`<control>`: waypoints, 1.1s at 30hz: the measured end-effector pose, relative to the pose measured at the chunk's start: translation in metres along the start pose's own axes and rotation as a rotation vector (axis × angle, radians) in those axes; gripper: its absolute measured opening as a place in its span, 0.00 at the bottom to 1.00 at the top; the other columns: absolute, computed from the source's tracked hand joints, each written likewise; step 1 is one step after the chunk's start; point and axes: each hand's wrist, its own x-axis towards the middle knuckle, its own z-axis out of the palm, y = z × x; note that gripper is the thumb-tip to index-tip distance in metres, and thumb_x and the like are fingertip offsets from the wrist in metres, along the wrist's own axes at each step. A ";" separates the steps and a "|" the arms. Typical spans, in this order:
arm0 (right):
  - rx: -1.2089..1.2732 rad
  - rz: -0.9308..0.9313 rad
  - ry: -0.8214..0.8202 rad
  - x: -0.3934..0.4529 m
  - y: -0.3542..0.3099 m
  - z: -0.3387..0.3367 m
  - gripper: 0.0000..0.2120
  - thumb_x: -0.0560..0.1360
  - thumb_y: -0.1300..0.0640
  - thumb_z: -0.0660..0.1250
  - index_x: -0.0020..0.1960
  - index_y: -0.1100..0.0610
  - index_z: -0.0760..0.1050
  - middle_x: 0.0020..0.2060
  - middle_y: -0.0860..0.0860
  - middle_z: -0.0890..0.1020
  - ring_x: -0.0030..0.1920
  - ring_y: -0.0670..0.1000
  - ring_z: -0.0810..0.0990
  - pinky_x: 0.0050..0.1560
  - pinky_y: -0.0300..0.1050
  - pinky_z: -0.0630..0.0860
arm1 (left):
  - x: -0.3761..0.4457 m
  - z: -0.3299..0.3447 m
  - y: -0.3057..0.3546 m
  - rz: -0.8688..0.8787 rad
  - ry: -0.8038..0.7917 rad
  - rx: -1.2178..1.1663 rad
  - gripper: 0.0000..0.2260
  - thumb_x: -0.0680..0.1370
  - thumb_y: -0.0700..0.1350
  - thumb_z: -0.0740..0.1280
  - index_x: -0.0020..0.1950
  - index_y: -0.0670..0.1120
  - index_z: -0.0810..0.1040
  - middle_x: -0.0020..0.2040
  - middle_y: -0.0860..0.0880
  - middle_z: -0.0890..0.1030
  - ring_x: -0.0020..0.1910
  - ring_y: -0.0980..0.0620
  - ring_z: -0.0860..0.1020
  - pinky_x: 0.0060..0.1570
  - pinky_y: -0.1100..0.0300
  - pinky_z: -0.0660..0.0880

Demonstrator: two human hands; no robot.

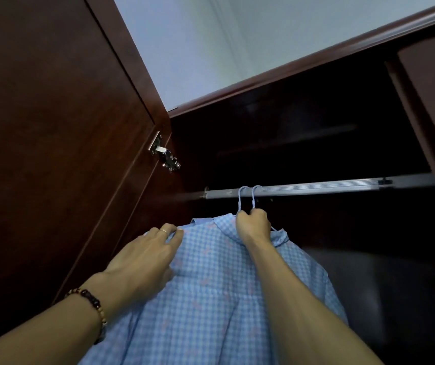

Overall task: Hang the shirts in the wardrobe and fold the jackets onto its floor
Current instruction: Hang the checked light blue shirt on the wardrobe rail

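Observation:
A light blue checked shirt (211, 285) hangs inside the dark wooden wardrobe (316, 127). Two pale blue hanger hooks (248, 196) sit side by side over the silver rail (316, 188). My right hand (254, 225) is closed around the hanger necks just below the rail, at the shirt's collar. My left hand (148, 256) lies flat on the shirt's left shoulder, its fingertips curled over the shoulder edge. A second plain blue garment edge (200, 221) shows behind the checked shirt.
The open wardrobe door (53, 127) stands close on the left, with a metal hinge (165, 155) at its edge. A wooden partition (434, 114) borders the compartment on the right. Something dark and rounded (395, 299) lies low at the right inside.

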 end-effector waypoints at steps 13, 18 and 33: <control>-0.147 -0.300 0.037 -0.183 -0.026 0.022 0.28 0.80 0.55 0.59 0.77 0.59 0.56 0.76 0.55 0.62 0.76 0.54 0.58 0.76 0.57 0.54 | -0.130 -0.049 -0.018 -0.081 -0.095 0.187 0.36 0.76 0.63 0.38 0.79 0.46 0.57 0.79 0.45 0.60 0.80 0.46 0.51 0.77 0.45 0.47; -0.213 -0.358 -0.198 -0.281 -0.032 0.026 0.29 0.81 0.49 0.52 0.79 0.57 0.52 0.79 0.54 0.53 0.79 0.54 0.48 0.76 0.60 0.42 | -0.206 -0.080 -0.024 -0.180 -0.196 0.292 0.32 0.78 0.61 0.48 0.71 0.43 0.73 0.70 0.42 0.75 0.75 0.42 0.65 0.72 0.39 0.59; 0.238 -0.536 -0.669 -0.560 -0.133 -0.049 0.32 0.79 0.43 0.44 0.79 0.57 0.52 0.79 0.58 0.53 0.79 0.57 0.48 0.75 0.65 0.47 | -0.499 -0.267 0.043 -0.633 -0.368 0.628 0.30 0.79 0.60 0.51 0.73 0.43 0.70 0.71 0.42 0.73 0.75 0.41 0.64 0.72 0.38 0.58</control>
